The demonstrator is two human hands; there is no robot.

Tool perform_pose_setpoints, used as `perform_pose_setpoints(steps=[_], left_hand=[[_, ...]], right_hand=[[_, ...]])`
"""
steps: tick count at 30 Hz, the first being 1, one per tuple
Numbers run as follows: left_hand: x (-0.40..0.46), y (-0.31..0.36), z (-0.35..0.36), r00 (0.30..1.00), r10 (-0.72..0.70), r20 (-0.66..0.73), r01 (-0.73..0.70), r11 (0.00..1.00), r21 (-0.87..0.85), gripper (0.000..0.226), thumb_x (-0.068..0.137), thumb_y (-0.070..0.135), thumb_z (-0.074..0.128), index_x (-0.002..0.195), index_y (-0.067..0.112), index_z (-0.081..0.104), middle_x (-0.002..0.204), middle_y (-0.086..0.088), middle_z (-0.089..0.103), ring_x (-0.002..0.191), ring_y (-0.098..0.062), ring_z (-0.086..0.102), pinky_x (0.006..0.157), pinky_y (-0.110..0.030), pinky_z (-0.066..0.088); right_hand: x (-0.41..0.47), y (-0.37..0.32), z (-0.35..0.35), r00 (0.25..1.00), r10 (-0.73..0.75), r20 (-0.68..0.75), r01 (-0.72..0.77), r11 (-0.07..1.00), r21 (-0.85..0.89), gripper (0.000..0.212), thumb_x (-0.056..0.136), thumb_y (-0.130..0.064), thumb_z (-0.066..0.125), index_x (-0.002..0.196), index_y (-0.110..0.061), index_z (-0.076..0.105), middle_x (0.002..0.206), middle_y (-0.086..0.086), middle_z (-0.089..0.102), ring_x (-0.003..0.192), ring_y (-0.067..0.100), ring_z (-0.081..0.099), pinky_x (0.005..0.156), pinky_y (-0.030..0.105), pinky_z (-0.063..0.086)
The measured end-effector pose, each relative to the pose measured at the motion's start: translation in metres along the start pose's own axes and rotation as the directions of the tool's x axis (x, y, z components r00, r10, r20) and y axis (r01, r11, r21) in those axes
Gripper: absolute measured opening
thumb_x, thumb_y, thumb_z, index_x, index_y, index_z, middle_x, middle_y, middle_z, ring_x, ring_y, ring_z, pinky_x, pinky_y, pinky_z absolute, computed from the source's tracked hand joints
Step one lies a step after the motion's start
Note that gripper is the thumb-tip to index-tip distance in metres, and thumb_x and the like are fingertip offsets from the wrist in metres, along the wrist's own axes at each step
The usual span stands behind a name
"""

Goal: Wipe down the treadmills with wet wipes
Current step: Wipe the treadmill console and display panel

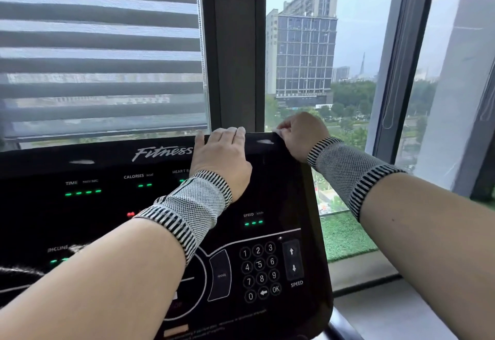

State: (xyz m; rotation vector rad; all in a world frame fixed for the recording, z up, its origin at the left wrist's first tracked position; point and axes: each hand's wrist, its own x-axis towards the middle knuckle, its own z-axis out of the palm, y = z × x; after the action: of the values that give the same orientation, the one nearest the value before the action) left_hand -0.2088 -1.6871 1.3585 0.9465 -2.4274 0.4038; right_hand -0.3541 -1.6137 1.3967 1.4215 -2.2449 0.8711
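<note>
Black treadmill console (150, 206) filling the lower left of the frame, left hand (219, 157) flat on its top edge, fingers straight, right hand (300, 135) at the top right corner, grip curled tight on a small white wet wipe (278, 133), window (334, 45) behind

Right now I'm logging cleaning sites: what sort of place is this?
Probably a gym on an upper floor: a treadmill console marked "Fitness" with speed and calorie readouts, facing a window that looks down on buildings and trees.
</note>
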Motion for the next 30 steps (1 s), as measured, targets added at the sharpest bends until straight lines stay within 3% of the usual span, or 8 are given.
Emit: perform_pose_setpoints(steps=[6, 11, 15, 19, 22, 26, 27, 30], left_hand=[[0.000, -0.002, 0.000, 1.000, 0.002, -0.013, -0.002, 1.000, -0.024, 0.063, 0.096, 0.034, 0.032, 0.153, 0.018, 0.009, 0.158, 0.004, 0.018, 0.145, -0.015, 0.012, 0.119, -0.046, 0.002], [-0.002, -0.002, 0.004, 0.999, -0.002, -0.041, 0.001, 1.000, -0.010, 0.064, 0.097, 0.038, 0.032, 0.153, 0.018, 0.008, 0.158, 0.004, 0.017, 0.145, -0.015, 0.011, 0.119, -0.046, 0.002], [-0.002, -0.002, 0.005, 0.999, 0.008, -0.040, -0.008, 1.000, -0.012, 0.065, 0.097, 0.039, 0.031, 0.153, 0.018, 0.008, 0.159, 0.003, 0.016, 0.145, -0.016, 0.010, 0.119, -0.047, 0.002], [-0.003, -0.002, 0.006, 0.998, 0.003, -0.056, -0.003, 1.000, -0.008, 0.065, 0.096, 0.039, 0.033, 0.153, 0.018, 0.008, 0.158, 0.004, 0.017, 0.145, -0.016, 0.012, 0.119, -0.047, 0.002], [-0.003, -0.002, 0.004, 0.999, 0.012, -0.046, -0.012, 1.000, -0.014, 0.064, 0.096, 0.038, 0.032, 0.153, 0.018, 0.008, 0.158, 0.004, 0.016, 0.145, -0.015, 0.011, 0.119, -0.046, 0.001], [-0.003, -0.002, 0.004, 0.999, 0.012, -0.046, -0.013, 1.000, -0.021, 0.065, 0.096, 0.038, 0.032, 0.153, 0.018, 0.007, 0.158, 0.004, 0.014, 0.145, -0.015, 0.008, 0.119, -0.046, -0.001], [-0.003, -0.003, 0.005, 0.999, 0.014, -0.052, -0.014, 1.000, -0.015, 0.066, 0.096, 0.039, 0.032, 0.153, 0.018, 0.007, 0.158, 0.004, 0.014, 0.145, -0.015, 0.009, 0.118, -0.046, -0.001], [-0.003, -0.004, 0.006, 0.999, 0.015, -0.049, -0.015, 1.000, -0.005, 0.066, 0.096, 0.039, 0.033, 0.153, 0.018, 0.006, 0.158, 0.004, 0.014, 0.145, -0.015, 0.009, 0.118, -0.046, 0.000]], right_hand=[[0.003, -0.003, 0.001, 1.000, -0.009, -0.012, 0.009, 1.000, -0.016, 0.025, 0.096, -0.016, 0.049, 0.107, -0.011, 0.071, 0.110, 0.004, 0.070, 0.102, 0.019, 0.061, 0.095, 0.025, 0.041], [-0.009, -0.004, 0.015, 0.993, -0.051, -0.103, 0.049, 0.998, -0.025, 0.025, 0.097, -0.022, 0.051, 0.112, -0.018, 0.070, 0.107, -0.001, 0.060, 0.095, 0.014, 0.055, 0.080, 0.015, 0.027], [-0.013, 0.006, 0.011, 0.988, 0.042, -0.148, -0.046, 0.999, -0.026, 0.024, 0.096, -0.019, 0.051, 0.108, -0.014, 0.071, 0.108, 0.005, 0.061, 0.095, 0.017, 0.055, 0.079, 0.015, 0.030], [-0.013, -0.008, 0.014, 0.993, -0.055, -0.106, 0.058, 0.998, 0.025, 0.024, 0.096, -0.017, 0.050, 0.102, -0.016, 0.073, 0.098, -0.001, 0.054, 0.087, 0.013, 0.050, 0.077, 0.015, 0.029], [-0.010, 0.001, 0.010, 0.995, -0.021, -0.102, 0.020, 1.000, -0.011, 0.024, 0.096, -0.018, 0.050, 0.108, -0.017, 0.071, 0.105, 0.002, 0.062, 0.097, 0.018, 0.056, 0.083, 0.020, 0.035], [-0.014, 0.008, 0.015, 0.983, 0.081, -0.162, -0.087, 0.996, -0.024, 0.026, 0.097, -0.019, 0.048, 0.101, -0.011, 0.073, 0.106, 0.004, 0.062, 0.082, 0.014, 0.053, 0.063, 0.003, 0.029], [-0.016, 0.003, 0.019, 0.984, 0.059, -0.169, -0.062, 0.998, -0.014, 0.025, 0.097, -0.021, 0.049, 0.101, -0.012, 0.072, 0.105, 0.002, 0.059, 0.079, 0.011, 0.049, 0.059, 0.004, 0.028], [-0.023, -0.001, 0.025, 0.979, 0.022, -0.203, -0.019, 1.000, 0.015, 0.023, 0.096, -0.022, 0.052, 0.106, -0.013, 0.070, 0.099, -0.001, 0.051, 0.081, 0.010, 0.047, 0.070, 0.014, 0.031]])
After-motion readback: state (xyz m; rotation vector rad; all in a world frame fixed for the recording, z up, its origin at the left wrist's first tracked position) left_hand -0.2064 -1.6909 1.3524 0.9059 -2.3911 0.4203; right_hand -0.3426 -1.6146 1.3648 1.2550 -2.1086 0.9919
